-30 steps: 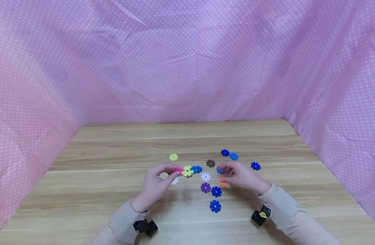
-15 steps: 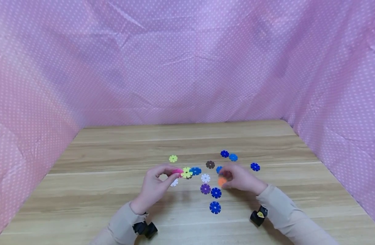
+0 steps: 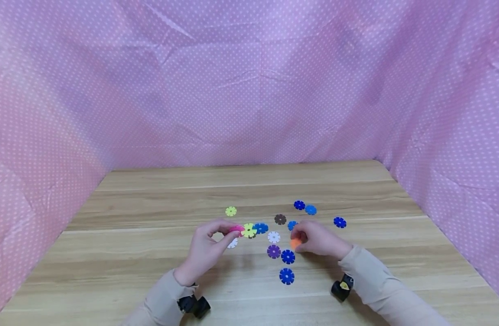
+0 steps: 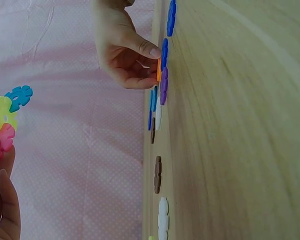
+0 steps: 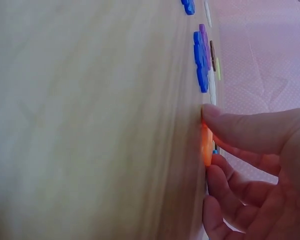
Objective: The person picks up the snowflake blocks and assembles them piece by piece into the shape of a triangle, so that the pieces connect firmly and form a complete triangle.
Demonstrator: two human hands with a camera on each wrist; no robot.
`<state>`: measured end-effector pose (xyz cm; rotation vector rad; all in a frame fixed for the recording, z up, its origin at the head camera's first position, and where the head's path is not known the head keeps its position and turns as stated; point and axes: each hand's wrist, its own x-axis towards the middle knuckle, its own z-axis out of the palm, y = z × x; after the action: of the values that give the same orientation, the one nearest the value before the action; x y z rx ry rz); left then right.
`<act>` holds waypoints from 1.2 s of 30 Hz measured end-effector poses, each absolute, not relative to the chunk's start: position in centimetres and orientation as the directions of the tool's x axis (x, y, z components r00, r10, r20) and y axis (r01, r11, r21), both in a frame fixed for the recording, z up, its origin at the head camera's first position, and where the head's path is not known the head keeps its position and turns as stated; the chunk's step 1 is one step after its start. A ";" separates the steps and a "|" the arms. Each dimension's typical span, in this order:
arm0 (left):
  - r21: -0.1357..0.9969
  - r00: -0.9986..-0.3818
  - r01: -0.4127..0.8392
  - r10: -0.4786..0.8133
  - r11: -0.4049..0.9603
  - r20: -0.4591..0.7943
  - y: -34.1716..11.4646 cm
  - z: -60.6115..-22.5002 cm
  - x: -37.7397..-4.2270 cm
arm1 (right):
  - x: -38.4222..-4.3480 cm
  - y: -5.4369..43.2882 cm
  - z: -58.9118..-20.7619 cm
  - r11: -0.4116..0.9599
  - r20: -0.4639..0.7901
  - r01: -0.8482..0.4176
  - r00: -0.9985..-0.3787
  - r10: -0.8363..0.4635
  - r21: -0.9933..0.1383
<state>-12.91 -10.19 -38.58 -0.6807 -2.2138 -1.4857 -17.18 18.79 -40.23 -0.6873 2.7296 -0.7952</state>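
Between thumb and fingers, my left hand (image 3: 206,246) pinches a pink notched snowflake disc (image 4: 6,136). Joined to it in a row are a yellow disc (image 4: 4,114) and a blue disc (image 4: 20,97), all held above the table. My right hand (image 3: 319,237) is down at the tabletop, gripping an orange disc (image 5: 206,145) by its edges, thumb on one side and fingers on the other. In the head view the fingers cover part of the orange disc (image 3: 295,243). A light blue disc (image 3: 292,225) lies just beyond these fingertips.
Several loose discs lie flat on the wooden table (image 3: 151,203). Nearest the right hand are a purple disc (image 3: 273,251), a dark blue disc (image 3: 288,256) and a white disc (image 3: 274,237). Another white disc (image 3: 233,243) lies below the left hand. Pink dotted cloth (image 3: 249,90) surrounds the table.
My right hand has come down a little to the left and its fingers have closed on the orange disc. The left hand keeps its joined discs almost in place.
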 end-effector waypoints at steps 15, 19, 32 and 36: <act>0.744 -0.803 0.595 0.174 0.306 0.570 -10.5 -39.0 -13.1 | -16.9 18.7 -40.2 0.735 -0.116 -0.325 -0.870 -0.479 -0.595; 0.744 -0.803 0.594 0.170 0.306 0.571 -10.4 -39.0 -13.0 | -16.7 18.7 -39.9 0.692 -0.101 -0.294 -0.877 -0.469 -0.659; 0.725 -0.782 0.621 0.171 0.299 0.599 -10.4 -38.8 -13.0 | -15.9 17.8 -38.6 0.507 -0.037 -0.228 -0.887 -0.460 -0.831; 0.721 -0.778 0.626 0.173 0.296 0.604 -10.4 -38.6 -12.9 | -15.6 17.2 -37.7 0.416 -0.052 -0.135 -0.912 -0.408 -0.899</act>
<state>-12.87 -10.41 -38.65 -0.7147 -2.1577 -1.4845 -15.64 17.23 -37.73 -0.4738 2.4110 -1.4949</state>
